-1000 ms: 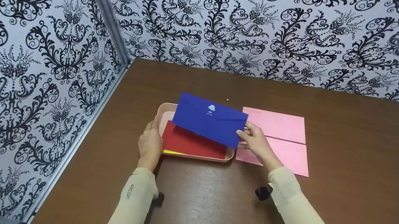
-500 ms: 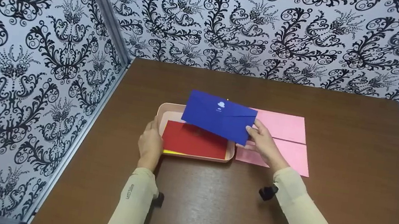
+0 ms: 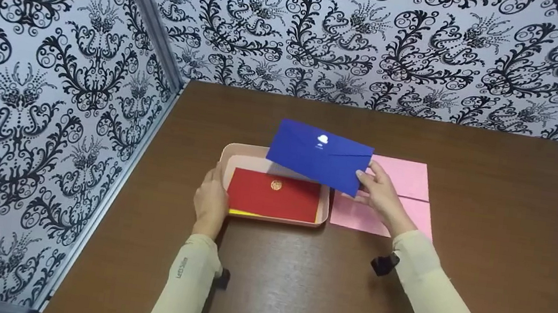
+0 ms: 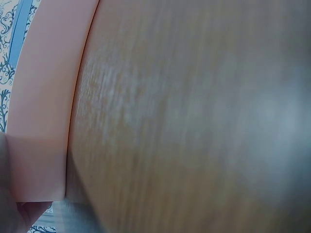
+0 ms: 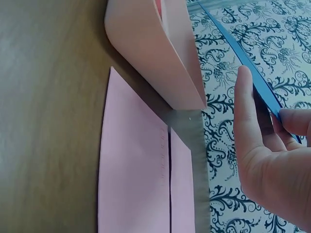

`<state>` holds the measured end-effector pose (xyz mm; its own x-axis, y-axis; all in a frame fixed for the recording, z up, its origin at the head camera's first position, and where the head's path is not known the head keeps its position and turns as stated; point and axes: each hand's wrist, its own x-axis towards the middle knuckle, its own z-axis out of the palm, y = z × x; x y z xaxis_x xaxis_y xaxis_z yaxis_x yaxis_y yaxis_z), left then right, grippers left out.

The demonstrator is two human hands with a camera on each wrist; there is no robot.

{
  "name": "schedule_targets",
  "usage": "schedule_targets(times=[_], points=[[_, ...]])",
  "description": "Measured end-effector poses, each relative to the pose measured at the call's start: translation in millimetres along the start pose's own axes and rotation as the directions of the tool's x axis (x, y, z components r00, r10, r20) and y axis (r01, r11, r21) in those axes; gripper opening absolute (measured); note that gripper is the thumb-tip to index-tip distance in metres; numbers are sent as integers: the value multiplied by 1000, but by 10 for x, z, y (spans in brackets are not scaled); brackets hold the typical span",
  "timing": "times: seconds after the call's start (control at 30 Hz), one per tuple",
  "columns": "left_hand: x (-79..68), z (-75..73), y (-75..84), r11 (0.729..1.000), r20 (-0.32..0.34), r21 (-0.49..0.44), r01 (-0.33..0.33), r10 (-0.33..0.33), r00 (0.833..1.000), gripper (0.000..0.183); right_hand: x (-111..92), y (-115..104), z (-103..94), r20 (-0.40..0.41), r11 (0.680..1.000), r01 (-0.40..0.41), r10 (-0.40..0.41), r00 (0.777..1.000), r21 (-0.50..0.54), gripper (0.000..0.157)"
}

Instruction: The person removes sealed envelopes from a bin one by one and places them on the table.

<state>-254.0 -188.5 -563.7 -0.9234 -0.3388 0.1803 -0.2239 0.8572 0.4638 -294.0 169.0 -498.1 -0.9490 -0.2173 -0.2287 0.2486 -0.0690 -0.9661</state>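
My right hand [image 3: 379, 191] pinches a blue envelope [image 3: 320, 154] by its right end, thumb on top and fingers beneath. The envelope bears a white hat-shaped mark and is held raised and tilted over the back right of a pale pink tray [image 3: 276, 221]. In the right wrist view the envelope [image 5: 252, 73] shows edge-on between thumb and fingers. My left hand [image 3: 211, 199] holds the tray's left side, its fingers along the outer wall. Inside the tray lies a red envelope [image 3: 273, 199] with a round gold emblem, and a yellow edge [image 3: 244, 213] peeks out under it.
Right of the tray, two pink envelopes [image 3: 411, 217] lie flat on the brown table [image 3: 288, 287], one behind the other; my right hand is above them. Patterned wall panels [image 3: 359, 38] stand at the back and sides.
My right hand has carried the blue envelope rightward and away from me, uncovering more of the red envelope and its gold emblem. The left hand stays on the tray.
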Motion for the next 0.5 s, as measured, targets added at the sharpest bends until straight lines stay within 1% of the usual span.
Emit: schedule_targets(times=[0.2, 0.4, 0.5], points=[[1, 8, 4, 1000, -6, -1, -3, 3, 1000, 56, 7, -97, -111, -15, 1000, 17, -16, 1000, 18, 45], [0, 11, 3, 1000, -8, 0, -3, 3, 1000, 54, 27, -236, -251, -16, 998, 33, -32, 999, 58, 36], [1, 16, -3, 1000, -19, -7, -3, 3, 1000, 54, 38, -323, -333, -35, 996, 33, -30, 999, 82, 32]])
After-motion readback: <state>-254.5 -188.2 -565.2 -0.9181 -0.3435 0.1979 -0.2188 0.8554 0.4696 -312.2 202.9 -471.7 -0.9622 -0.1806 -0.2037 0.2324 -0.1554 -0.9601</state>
